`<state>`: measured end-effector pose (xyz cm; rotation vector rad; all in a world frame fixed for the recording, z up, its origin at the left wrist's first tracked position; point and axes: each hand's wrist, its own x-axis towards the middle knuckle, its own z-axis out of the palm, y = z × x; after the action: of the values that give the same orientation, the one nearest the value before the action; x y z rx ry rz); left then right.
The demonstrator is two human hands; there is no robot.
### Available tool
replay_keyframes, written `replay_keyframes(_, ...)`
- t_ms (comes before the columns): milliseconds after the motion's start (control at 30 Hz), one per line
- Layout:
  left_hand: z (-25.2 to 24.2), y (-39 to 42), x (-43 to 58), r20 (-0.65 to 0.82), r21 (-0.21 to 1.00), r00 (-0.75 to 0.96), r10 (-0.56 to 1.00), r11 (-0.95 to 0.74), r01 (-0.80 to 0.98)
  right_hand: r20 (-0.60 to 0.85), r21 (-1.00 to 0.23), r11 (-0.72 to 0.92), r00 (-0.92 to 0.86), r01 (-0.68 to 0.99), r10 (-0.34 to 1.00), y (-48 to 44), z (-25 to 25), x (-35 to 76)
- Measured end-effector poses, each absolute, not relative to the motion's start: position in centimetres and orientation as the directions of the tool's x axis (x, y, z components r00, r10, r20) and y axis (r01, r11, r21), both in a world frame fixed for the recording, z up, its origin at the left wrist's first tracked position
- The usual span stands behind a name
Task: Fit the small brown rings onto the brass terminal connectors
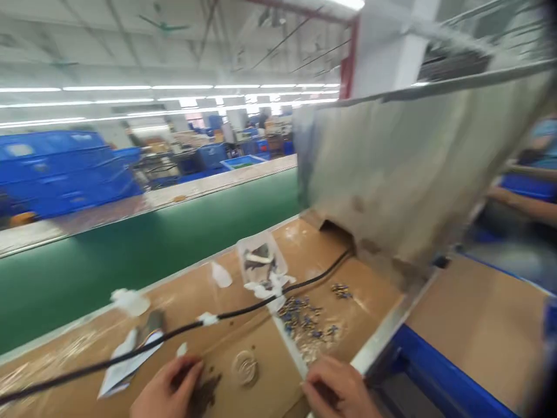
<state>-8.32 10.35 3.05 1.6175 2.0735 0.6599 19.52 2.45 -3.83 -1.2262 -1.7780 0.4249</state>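
At the near edge of the bench, 2 bare hands sit well apart, wrists low and backs up. On the left hand (167, 390) the thumb and forefinger curl until their tips almost meet, beside some dark crumbs (208, 395); blur hides whether anything is pinched there, so I cannot tell. The right hand (342, 390) has its fingers bent inward, tips by the near end of a pale strip (289, 345); I cannot tell whether it grips anything either.

Between the hands, a little farther in, lies a round translucent piece (245, 368). Just beyond the right hand, on the strip's right side, small blue-tipped parts (300, 316) lie loose in a heap, with 1 smaller cluster (340, 290) past them. The strip probably serves as a low fence, and the heap seems placed for the right hand's easy reach.

Across the bench runs a black cable (108, 363), with white wrapping at 2 spots, perhaps to hold it steady; it leads to a notch beneath a tall panel (391, 174), likely cut for it to pass. Behind the cable stands a clear tray (241, 249) of oddments, then a green belt (195, 232), and farther off stacked blue crates (65, 174).
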Motion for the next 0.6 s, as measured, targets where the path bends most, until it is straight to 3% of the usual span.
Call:
replay_keyframes(133,2.6,9.5,-10.2,-0.114,0.62,-0.198,0.973,0.226,0.751,0.449,-0.683,0.444,-0.145,0.58,0.882,2.3,-4.1,20.0)
replay_keyframes(367,1.5,9.5,-9.5,-0.035,0.675,-0.105,0.994,0.101,0.731,0.421,-0.65,0.431,-0.175,0.625,0.89,2.3,-3.7,20.0)
replay_keyframes(600,1.8,9.4,-8.1,0.028,0.594,0.007,1.0,-0.022,0.804,0.394,-0.65,0.402,-0.166,0.645,0.904,2.4,-3.7,19.9)
